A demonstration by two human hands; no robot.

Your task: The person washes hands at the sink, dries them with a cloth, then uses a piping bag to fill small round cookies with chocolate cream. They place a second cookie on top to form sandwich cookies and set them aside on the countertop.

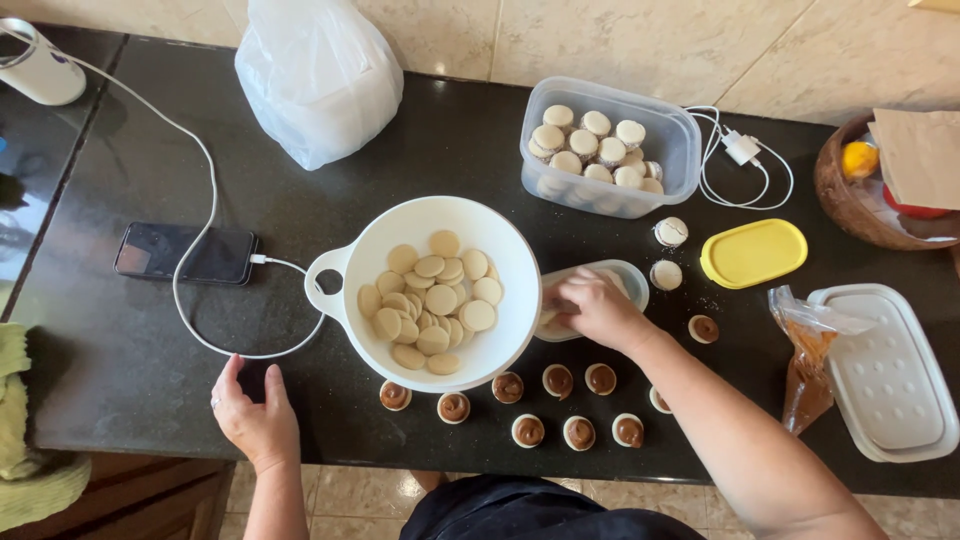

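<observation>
Black stone table [150, 340], one lot in work: right hand [598, 310] reaches into the small clear tub [628, 278] beside the white bowl of plain biscuit rounds [436, 300], fingers curled inside it; whether they grip anything cannot be told. Left hand [252, 418] rests flat and open at the table's near edge. Caramel-topped rounds [560, 405] sit in rows before the bowl; steadying the tub seems wise while reaching in.

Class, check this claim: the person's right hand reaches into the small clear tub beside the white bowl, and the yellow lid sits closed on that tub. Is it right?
Not quite. The right hand does reach into the tub beside the bowl, but the head view shows the yellow lid lying apart on the counter.
</observation>
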